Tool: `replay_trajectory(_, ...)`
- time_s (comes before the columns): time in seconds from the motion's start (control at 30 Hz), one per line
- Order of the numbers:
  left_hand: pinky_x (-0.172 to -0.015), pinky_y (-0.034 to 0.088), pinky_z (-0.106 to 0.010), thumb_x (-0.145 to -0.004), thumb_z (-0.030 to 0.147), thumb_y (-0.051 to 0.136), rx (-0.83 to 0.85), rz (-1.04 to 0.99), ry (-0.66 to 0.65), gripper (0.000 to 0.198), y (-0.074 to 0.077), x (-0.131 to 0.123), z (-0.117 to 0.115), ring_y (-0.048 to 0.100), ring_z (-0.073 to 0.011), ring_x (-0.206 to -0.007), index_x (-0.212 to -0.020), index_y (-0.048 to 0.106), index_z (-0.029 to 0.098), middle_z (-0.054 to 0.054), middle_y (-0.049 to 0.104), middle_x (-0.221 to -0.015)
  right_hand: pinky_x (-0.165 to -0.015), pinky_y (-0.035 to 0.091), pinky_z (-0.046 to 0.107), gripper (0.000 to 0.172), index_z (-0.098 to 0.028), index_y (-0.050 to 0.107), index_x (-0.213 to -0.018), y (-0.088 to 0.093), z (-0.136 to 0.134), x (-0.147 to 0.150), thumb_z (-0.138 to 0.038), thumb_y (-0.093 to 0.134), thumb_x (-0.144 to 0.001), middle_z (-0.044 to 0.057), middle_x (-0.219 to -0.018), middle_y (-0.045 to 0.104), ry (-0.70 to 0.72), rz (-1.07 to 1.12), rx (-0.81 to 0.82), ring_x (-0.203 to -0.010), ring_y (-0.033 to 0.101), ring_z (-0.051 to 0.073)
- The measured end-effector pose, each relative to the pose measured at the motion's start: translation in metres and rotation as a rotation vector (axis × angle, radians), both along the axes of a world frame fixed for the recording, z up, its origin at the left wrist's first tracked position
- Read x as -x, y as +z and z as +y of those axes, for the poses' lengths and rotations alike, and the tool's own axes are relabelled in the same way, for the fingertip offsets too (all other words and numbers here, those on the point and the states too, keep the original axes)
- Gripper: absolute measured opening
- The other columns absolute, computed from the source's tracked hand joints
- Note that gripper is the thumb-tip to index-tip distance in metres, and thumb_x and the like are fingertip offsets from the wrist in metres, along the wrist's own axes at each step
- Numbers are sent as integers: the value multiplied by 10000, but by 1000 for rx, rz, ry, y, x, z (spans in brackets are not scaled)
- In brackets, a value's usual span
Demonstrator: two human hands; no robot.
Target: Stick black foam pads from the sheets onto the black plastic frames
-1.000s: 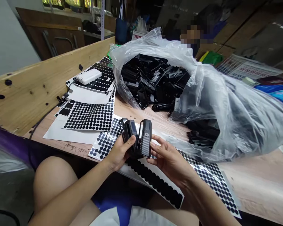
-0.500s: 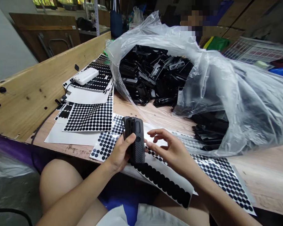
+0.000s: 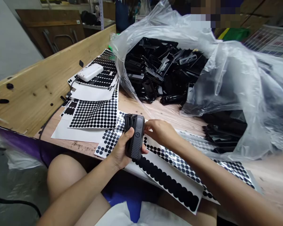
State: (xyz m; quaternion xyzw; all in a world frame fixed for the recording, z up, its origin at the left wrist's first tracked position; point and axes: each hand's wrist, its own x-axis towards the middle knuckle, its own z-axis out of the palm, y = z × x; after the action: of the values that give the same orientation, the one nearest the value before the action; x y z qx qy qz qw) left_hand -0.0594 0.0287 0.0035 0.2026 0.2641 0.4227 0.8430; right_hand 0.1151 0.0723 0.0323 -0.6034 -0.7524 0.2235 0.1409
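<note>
My left hand (image 3: pixel 121 151) grips black plastic casings (image 3: pixel 137 142) bunched together upright, the thumb across their left side. The front one has a ribbed lower part and a round mark near its middle. Close against the right edge of these casings is my right hand (image 3: pixel 162 131), its fingers curled and pressed together; whatever is between the fingertips is hidden. Beneath both hands lie a white sheet with a row of overlapping black round stickers (image 3: pixel 172 183) and a sheet of separate black dot stickers (image 3: pixel 108 142).
A clear plastic bag (image 3: pixel 231 81) full of black plastic pieces (image 3: pixel 155 72) lies open beyond my hands. More dot sticker sheets (image 3: pixel 96 114) and a white power bank (image 3: pixel 91 72) with a cable are at left, beside a wooden side board (image 3: pixel 44 77). Someone is behind the bag.
My right hand has turned and closed its fingers by the casings' right edge; before, they were spread apart. The casings in my left hand have tilted slightly. The camera view has shifted a little.
</note>
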Motion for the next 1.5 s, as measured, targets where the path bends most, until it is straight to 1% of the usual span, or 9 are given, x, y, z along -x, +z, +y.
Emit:
replay_trajectory(0.07, -564, 578, -272, -667, 665, 851, 1, 3, -2, 625, 0, -1, 0, 643, -134, -549, -909, 657, 122, -12, 652, -708, -644, 459, 358, 124, -219, 702, -695, 1, 1, -6, -165, 730, -803, 66, -790, 754, -12, 52, 30, -757, 677, 266)
replay_trajectory(0.13, -521, 560, -244, -672, 673, 846, 5, 8, -4, 648, 0, -1, 0, 650, -138, -558, -959, 639, 131, -14, 656, -700, -660, 508, 363, 140, -213, 708, -747, 4, -3, -12, -307, 716, -850, 67, -807, 755, -24, 129, 64, -748, 688, 247)
replay_trajectory(0.23, -498, 549, -225, -684, 668, 841, 9, 14, -7, 641, -1, -1, -1, 658, -142, -573, -976, 612, 145, -17, 660, -696, -638, 559, 324, 340, -202, 710, -808, 15, -19, -17, -540, 737, -831, 63, -815, 731, -141, 538, 272, -741, 691, 205)
replay_trajectory(0.3, -508, 559, -236, -670, 662, 855, 23, 20, -16, 650, -2, -1, -1, 658, -145, -572, -981, 599, 151, -15, 659, -694, -593, 552, 281, 381, -201, 710, -783, 25, -32, -15, -559, 833, -735, 42, -766, 700, -233, 853, 472, -716, 677, 180)
replay_trajectory(0.37, -520, 563, -245, -650, 656, 869, 31, 26, -14, 682, -2, -2, -1, 663, -150, -581, -1022, 595, 154, -24, 674, -719, -577, 541, 266, 373, -201, 712, -748, 34, -43, -7, -516, 896, -676, 26, -722, 689, -260, 972, 578, -685, 680, 173)
replay_trajectory(0.5, -541, 556, -259, -654, 654, 869, 14, 41, 5, 736, -4, -3, -2, 677, -162, -605, -1114, 595, 149, -57, 711, -795, -595, 547, 291, 417, -197, 725, -736, 45, -49, 10, -557, 910, -634, 35, -715, 722, -271, 896, 525, -641, 706, 191)
replay_trajectory(0.73, -523, 538, -275, -608, 675, 881, -6, 71, 24, 780, -2, -4, -3, 669, -171, -576, -1108, 559, 171, -40, 705, -784, -635, 583, 306, 495, -191, 744, -714, 45, -48, 12, -615, 933, -544, 38, -739, 732, -298, 829, 426, -634, 686, 176)
replay_trajectory(0.97, -518, 551, -264, -605, 671, 884, -18, 74, 15, 815, -1, -3, -3, 684, -177, -585, -1145, 534, 171, -23, 697, -748, -688, 598, 343, 406, -200, 738, -742, 44, -51, 11, -557, 909, -653, 34, -716, 725, -227, 791, 376, -654, 696, 201)
replay_trajectory(1.5, -490, 549, -255, -565, 712, 877, -56, 97, 19, 843, 0, -4, -4, 686, -181, -544, -1102, 502, 182, 6, 679, -693, -697, 536, 339, 504, -196, 735, -744, 53, -54, 12, -664, 876, -618, 47, -745, 725, -230, 673, 358, -691, 677, 211)
